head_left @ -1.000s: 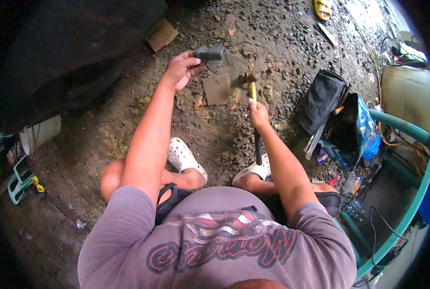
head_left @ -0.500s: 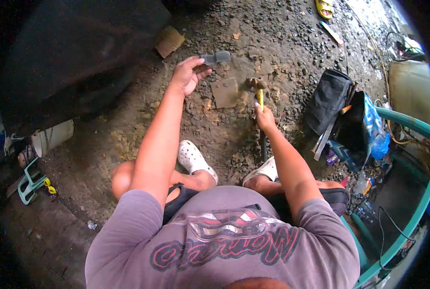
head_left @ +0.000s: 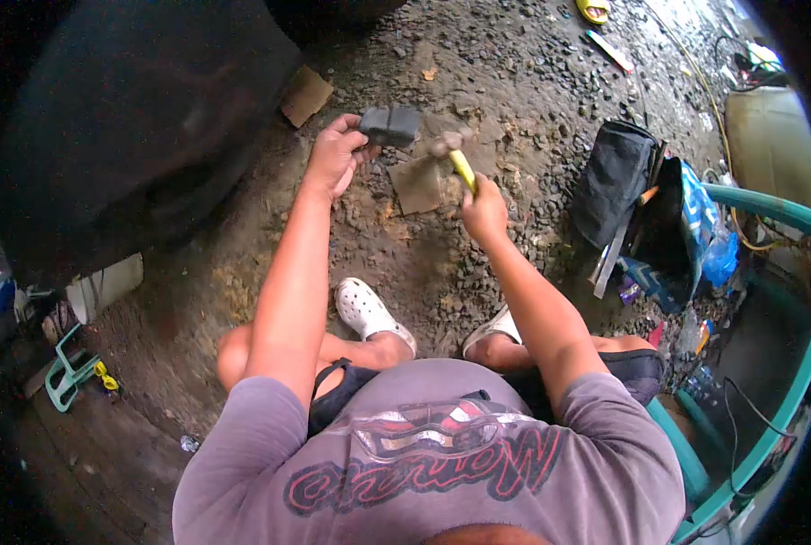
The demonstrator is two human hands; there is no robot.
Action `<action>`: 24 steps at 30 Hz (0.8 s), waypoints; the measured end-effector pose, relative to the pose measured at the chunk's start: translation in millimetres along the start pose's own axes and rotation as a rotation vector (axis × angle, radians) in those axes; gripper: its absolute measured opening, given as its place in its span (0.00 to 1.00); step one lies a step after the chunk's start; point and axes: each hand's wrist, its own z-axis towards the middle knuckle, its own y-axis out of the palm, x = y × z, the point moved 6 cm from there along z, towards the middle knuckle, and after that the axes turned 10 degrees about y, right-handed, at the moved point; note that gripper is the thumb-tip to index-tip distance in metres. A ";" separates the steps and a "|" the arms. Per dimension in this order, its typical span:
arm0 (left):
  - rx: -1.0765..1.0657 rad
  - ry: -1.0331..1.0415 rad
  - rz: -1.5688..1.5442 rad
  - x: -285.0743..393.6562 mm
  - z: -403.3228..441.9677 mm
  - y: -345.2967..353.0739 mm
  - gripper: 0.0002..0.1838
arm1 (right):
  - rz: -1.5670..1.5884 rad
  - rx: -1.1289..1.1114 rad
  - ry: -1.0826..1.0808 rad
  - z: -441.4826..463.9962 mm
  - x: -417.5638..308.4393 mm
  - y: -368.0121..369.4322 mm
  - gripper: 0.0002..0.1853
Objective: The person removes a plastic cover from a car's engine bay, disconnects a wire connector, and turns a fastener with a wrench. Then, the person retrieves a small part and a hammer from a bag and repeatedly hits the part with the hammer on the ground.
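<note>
My left hand (head_left: 334, 156) is closed on one end of a dark grey brake pad (head_left: 391, 126), a block with a groove across its middle. The pad is held above the ground. In my right hand (head_left: 485, 211) is a hammer (head_left: 462, 169) with a yellow handle, gripped by the handle. Its brownish head, slightly blurred, is to the right of the pad and apart from it. Below them a flat piece of cardboard (head_left: 415, 185) lies on the gravel.
A black tool bag (head_left: 616, 173) with tools beside it sits on the right, near a green chair frame (head_left: 758, 207) and a cloudy plastic container (head_left: 773, 145). A large dark shape (head_left: 142, 118) fills the upper left. A green hacksaw frame (head_left: 64, 377) lies lower left.
My right hand has raised the hammer and brought its head left, towards the brake pad. My left hand has shifted slightly left and down, turning the pad so its broad face shows.
</note>
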 end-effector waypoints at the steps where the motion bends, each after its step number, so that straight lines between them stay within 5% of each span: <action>1: 0.003 -0.008 0.011 -2.8 1.8 -0.1 0.13 | -0.118 -0.074 0.006 5.5 -6.8 0.6 0.17; 12: -0.003 -0.151 0.272 -57.6 11.4 7.8 0.24 | -0.401 -0.198 -0.059 36.7 42.6 9.6 0.13; 17: -0.019 -0.190 0.337 -94.9 38.8 -20.5 0.27 | -0.035 0.348 0.040 53.1 60.9 -114.5 0.09; 21: 0.006 -0.157 0.004 -112.8 63.5 -21.5 0.27 | 0.182 0.870 -0.005 70.8 98.1 -230.1 0.04; 23: 0.033 -0.185 -0.094 -119.4 72.3 -18.4 0.22 | 0.188 1.022 0.265 74.4 139.9 -274.3 0.09; 24: 0.030 -0.186 -0.099 -115.7 71.9 -3.4 0.22 | 0.315 0.939 0.603 83.5 176.1 -280.3 0.18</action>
